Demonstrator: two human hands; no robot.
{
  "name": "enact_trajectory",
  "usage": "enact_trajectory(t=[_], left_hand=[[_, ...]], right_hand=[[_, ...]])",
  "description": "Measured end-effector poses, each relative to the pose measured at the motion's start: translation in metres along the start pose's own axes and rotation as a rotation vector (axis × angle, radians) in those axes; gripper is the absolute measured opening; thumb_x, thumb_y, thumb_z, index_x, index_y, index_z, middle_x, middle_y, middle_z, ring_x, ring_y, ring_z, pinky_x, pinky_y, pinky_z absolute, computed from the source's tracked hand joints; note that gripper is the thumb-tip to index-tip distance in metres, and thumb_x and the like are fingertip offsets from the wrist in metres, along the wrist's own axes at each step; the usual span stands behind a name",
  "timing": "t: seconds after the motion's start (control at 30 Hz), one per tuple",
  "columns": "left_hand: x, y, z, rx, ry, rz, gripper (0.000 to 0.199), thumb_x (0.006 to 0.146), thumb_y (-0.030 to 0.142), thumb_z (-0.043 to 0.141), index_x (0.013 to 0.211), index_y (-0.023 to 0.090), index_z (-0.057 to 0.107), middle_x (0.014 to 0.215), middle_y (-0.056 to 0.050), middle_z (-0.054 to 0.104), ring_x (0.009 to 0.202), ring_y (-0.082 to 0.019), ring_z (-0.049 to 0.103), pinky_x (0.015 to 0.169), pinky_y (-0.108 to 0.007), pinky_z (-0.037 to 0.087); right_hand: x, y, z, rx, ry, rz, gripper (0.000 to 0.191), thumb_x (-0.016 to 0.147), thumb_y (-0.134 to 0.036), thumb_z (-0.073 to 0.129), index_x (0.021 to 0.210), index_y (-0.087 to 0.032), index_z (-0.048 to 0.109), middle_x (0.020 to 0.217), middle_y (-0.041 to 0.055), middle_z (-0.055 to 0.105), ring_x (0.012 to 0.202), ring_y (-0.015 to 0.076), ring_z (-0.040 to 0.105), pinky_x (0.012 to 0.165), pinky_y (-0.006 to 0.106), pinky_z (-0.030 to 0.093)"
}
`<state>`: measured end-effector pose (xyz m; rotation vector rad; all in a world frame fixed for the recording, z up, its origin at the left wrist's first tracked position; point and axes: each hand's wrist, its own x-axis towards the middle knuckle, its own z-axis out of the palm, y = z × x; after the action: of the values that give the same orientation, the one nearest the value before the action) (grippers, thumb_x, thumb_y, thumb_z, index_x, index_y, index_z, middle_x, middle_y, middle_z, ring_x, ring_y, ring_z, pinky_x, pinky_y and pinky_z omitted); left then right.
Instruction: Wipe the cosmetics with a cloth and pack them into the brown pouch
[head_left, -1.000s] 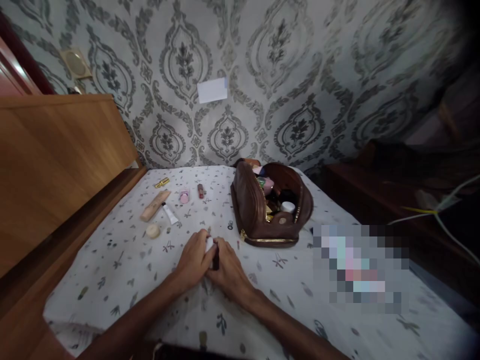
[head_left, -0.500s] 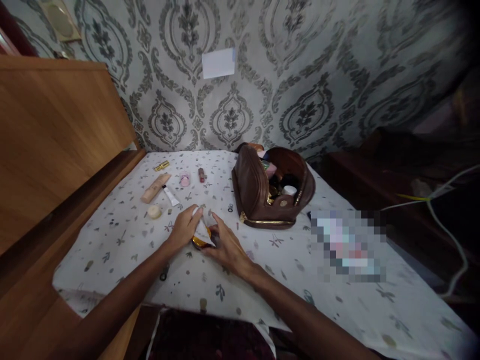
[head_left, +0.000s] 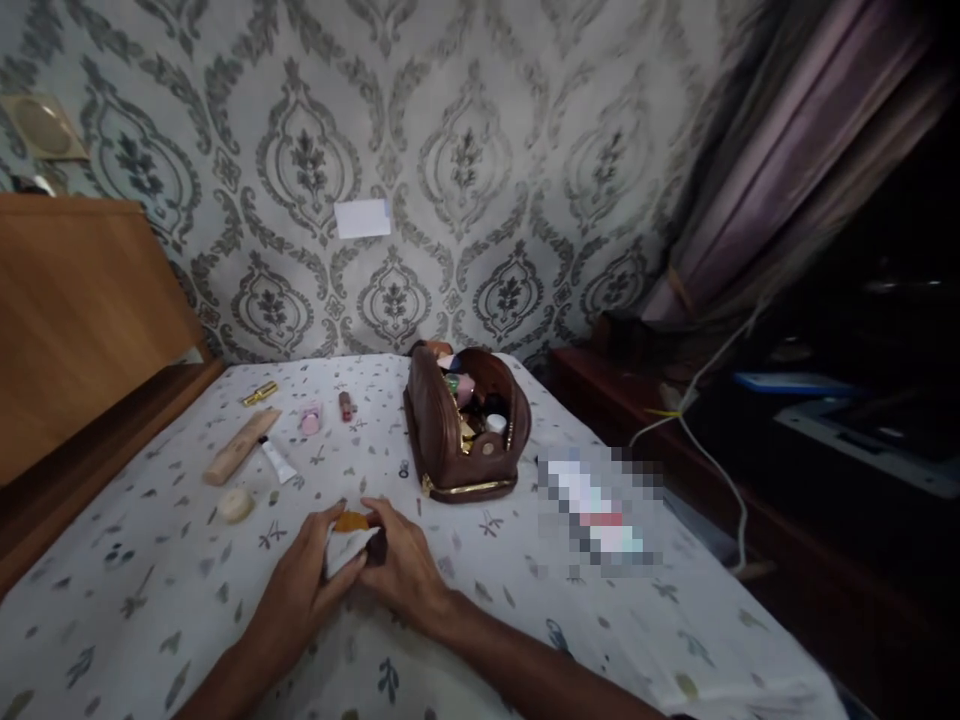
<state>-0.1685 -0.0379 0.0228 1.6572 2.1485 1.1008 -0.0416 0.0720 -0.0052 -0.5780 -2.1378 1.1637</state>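
Note:
Both hands meet over the near part of the table. My left hand [head_left: 301, 572] is closed around a white tissue or cloth [head_left: 343, 550], which lies against an amber, shiny container [head_left: 351, 522]. My right hand [head_left: 409, 572] grips that container from the other side, near its dark part [head_left: 377, 546]. Fingers and the white piece cover much of the container, so its full shape is hidden. To the left of my hands stands a small cream-coloured round jar [head_left: 235, 505]. Beyond it lie a white tube with a dark cap [head_left: 277, 460] and a beige tube [head_left: 241, 447].
An open brown cosmetic bag [head_left: 435, 440] full of items stands behind my right hand. Farther back lie a gold tube [head_left: 260, 393], a pink compact-like item [head_left: 310, 418] and a lip gloss tube [head_left: 345, 406]. A blurred-out flat object [head_left: 600, 510] rests at right, near a white cable [head_left: 739, 480].
The view has swung right and up. My hands have turned the container: its amber side now faces away at the top, with the white piece nearer me.

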Motion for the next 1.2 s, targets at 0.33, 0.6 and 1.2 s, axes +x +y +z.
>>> enact_trajectory(t=[0.33, 0.6, 1.2], left_hand=[[0.019, 0.009, 0.023, -0.081, 0.045, 0.015, 0.051, 0.086, 0.037, 0.049, 0.134, 0.02, 0.047, 0.136, -0.013, 0.056, 0.129, -0.028, 0.051, 0.11, -0.049, 0.039], [0.04, 0.045, 0.003, -0.394, -0.04, -0.25, 0.047, 0.083, 0.054, 0.054, 0.111, 0.018, 0.068, 0.121, -0.011, 0.067, 0.126, -0.03, 0.053, 0.114, -0.045, 0.031], [0.057, 0.052, 0.005, -1.347, -0.145, -0.873, 0.045, 0.092, 0.05, 0.047, 0.098, 0.01, 0.067, 0.081, -0.01, 0.075, 0.077, -0.024, 0.072, 0.072, -0.035, 0.059]], right_hand=[[0.008, 0.002, -0.008, 0.035, 0.22, -0.009, 0.036, 0.061, -0.018, 0.076, 0.094, -0.019, 0.064, 0.088, 0.0028, 0.062, 0.082, 0.0199, 0.059, 0.074, 0.03, 0.049], [0.009, -0.006, -0.019, 0.11, 0.143, -0.03, 0.042, 0.054, -0.032, 0.083, 0.089, -0.019, 0.065, 0.08, -0.0012, 0.061, 0.072, 0.0158, 0.056, 0.066, 0.026, 0.045], [0.007, -0.014, -0.028, 0.13, 0.083, -0.34, 0.046, 0.073, -0.037, 0.076, 0.112, -0.022, 0.059, 0.11, 0.0096, 0.066, 0.109, 0.025, 0.06, 0.092, 0.038, 0.049]])
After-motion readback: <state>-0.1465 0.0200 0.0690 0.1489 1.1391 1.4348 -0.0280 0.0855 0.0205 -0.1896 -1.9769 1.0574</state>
